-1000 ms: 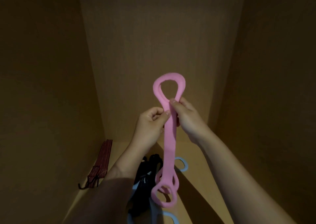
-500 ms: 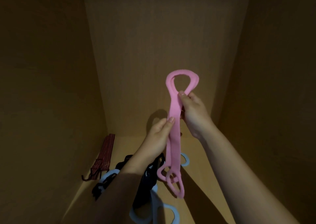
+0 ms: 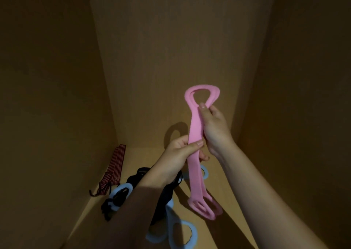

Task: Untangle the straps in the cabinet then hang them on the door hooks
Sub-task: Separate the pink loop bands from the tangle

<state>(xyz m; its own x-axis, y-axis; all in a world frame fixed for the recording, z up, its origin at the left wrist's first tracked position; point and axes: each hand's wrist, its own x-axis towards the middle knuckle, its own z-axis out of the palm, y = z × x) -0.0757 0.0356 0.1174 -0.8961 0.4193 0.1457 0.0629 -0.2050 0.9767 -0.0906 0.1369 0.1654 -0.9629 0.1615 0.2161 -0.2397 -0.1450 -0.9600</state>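
both hands hold the pink strap (image 3: 195, 134) upright inside the cabinet (image 3: 171, 39). the right hand (image 3: 214, 127) pinches it just under its top loop; the left hand (image 3: 180, 153) grips it lower, thumb across the band. its bottom loops hang above the floor. below lie a blue strap (image 3: 171, 228) tangled with a black strap (image 3: 163, 197), and a striped strap (image 3: 114, 169) by the left wall.
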